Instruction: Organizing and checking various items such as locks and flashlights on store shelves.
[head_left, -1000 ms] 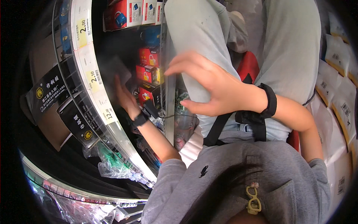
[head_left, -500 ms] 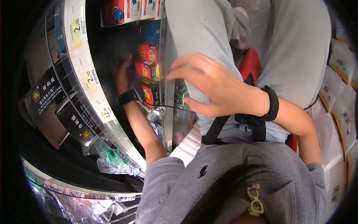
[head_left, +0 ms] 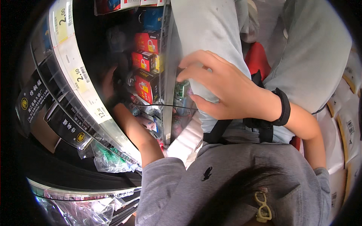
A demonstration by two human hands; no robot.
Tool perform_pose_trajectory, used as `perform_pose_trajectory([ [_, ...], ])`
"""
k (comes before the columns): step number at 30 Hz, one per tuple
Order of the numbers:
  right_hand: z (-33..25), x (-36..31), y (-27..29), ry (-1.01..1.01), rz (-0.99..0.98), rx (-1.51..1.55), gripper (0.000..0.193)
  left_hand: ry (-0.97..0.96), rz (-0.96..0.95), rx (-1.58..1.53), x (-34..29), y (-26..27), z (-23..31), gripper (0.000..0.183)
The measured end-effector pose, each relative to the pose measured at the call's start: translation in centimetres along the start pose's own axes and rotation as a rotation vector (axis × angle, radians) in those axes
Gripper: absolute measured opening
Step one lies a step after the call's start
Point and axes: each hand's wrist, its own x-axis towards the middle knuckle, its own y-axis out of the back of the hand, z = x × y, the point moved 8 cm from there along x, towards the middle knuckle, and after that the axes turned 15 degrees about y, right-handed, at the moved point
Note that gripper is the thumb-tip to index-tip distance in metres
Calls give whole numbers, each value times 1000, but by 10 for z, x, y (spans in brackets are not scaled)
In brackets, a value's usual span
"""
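My left hand [head_left: 109, 83] reaches into the dark space between shelves, left of a short stack of red padlock boxes [head_left: 146, 87]. Its fingers are mostly lost in shadow, and I cannot make out anything in them. My right hand [head_left: 222, 84] hovers over my knee, near the edge of a clear shelf divider [head_left: 168, 75]. The fingers of that hand are curved and spread apart with nothing between them. A thin black cord [head_left: 171, 106] runs across between my two wrists.
A shelf front with price labels [head_left: 81, 81] curves along the left. Below it lie black boxes [head_left: 69, 126] and clear plastic bags [head_left: 113, 160]. A blue box [head_left: 152, 19] stands beyond the red ones. White packages [head_left: 335, 132] are piled at the right.
My left hand has shifted left and toward me in the shelf space. The view has moved slightly. My right hand keeps its spread shape over the knee.
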Motion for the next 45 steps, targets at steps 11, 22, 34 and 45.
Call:
perform_pose_trajectory([
  [11, 4, 5, -7, -31, -39, 19, 35, -262, 0, 18, 113, -8, -96, 46],
  [22, 21, -6, -8, -74, -143, -118, 31, 395, -364, -855, 50, -56, -112, 48],
  [34, 6, 6, -18, -45, -182, -122, 23, -81, -77, -347, 37, 1, -64, 50],
  [45, 11, 4, -16, -66, -176, -124, 21, -49, -101, -480, 7, -5, -35, 43],
])
